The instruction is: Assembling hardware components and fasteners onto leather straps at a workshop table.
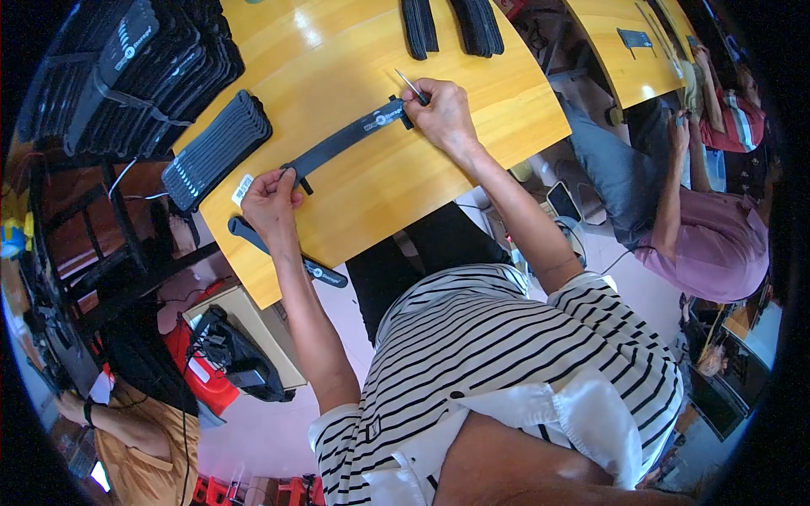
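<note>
A black strap (pixel 342 142) with pale print near one end stretches across the yellow table (pixel 354 215) between my hands. My left hand (pixel 272 201) is closed, pinching the strap's left end. Closed as well, my right hand (pixel 439 111) grips a slim pointed metal tool (pixel 408 83) with a dark handle, its tip pointing up and left. The fingers of that hand are at the strap's right end; whether they also pinch it I cannot tell. Another black strap (pixel 324 273) lies at the table's near edge, partly under my left forearm.
A tall pile of bundled black straps (pixel 139 80) stands at the far left, with a smaller stack (pixel 221 145) beside it. Two more strap bundles (pixel 419 29) lie at the far edge. Another person in purple (pixel 709 240) sits to the right; an orange sleeve (pixel 143 451) shows lower left.
</note>
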`<state>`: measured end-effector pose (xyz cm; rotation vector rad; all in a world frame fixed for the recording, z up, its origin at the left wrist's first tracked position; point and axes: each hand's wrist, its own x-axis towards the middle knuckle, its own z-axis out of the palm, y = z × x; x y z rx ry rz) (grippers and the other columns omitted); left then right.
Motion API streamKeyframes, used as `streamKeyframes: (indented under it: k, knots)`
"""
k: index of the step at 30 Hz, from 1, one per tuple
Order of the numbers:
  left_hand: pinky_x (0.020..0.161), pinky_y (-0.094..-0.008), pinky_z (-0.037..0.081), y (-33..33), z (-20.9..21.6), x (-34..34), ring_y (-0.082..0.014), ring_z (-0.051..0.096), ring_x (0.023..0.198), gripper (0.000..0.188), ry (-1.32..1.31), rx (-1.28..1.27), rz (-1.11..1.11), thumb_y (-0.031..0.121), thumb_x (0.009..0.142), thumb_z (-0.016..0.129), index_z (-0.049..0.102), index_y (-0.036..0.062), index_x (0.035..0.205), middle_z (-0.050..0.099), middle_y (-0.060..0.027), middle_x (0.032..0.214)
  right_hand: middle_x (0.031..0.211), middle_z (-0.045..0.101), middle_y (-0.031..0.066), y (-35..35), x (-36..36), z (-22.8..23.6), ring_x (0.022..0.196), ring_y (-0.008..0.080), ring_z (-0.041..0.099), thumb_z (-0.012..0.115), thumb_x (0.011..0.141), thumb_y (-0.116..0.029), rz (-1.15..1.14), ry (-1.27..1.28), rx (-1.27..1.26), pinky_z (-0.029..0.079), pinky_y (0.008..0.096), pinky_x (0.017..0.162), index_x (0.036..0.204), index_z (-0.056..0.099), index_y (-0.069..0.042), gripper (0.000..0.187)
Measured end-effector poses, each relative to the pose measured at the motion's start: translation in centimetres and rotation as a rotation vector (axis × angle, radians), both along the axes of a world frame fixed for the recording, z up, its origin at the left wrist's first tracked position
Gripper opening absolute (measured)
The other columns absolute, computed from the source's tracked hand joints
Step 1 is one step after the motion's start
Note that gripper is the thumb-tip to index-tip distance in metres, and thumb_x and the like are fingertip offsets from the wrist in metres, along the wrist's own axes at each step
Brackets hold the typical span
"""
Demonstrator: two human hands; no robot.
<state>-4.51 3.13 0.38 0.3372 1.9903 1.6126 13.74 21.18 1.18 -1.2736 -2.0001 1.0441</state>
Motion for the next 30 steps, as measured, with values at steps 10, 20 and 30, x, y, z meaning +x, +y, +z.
streamKeyframes:
  k: [10,20,30]
  knots:
    - [0.038,-0.0195,0.037,0.2,0.4,0.1,-0.007,0.047,0.041,0.015,0.105,-0.073,0.0,0.006,0.072,0.071,0.058,-0.0005,0.074,0.054,-0.0018,0.056,0.065,0.061,0.0161,0.1,-0.1,0.4,0.065,0.0301,0.061,0.058,0.068,-0.006,0.034,-0.042,0.017,0.048,0.0372,0.064,0.073,0.062,-0.002,0.007]
    - [0.035,-0.019,0.033,-0.3,0.1,-0.2,-0.0057,0.045,0.039,0.015,0.081,-0.015,-0.021,0.005,0.073,0.07,0.056,0.0022,0.074,0.051,0.001,0.052,0.066,0.061,0.0151,0.6,0.0,0.2,0.067,0.0293,0.062,0.058,0.068,-0.006,0.071,-0.038,-0.08,0.048,0.0363,0.065,0.073,0.061,-0.003,0.007]
    - [0.035,-0.0187,0.034,-0.5,-0.3,0.4,-0.0047,0.041,0.04,0.012,0.16,0.095,0.003,0.004,0.075,0.068,0.055,0.0035,0.075,0.047,0.0033,0.055,0.07,0.062,0.0169,1.2,-0.3,-0.6,0.072,0.0314,0.062,0.059,0.069,-0.009,0.089,-0.056,-0.084,0.048,0.0385,0.067,0.074,0.064,-0.006,0.008]
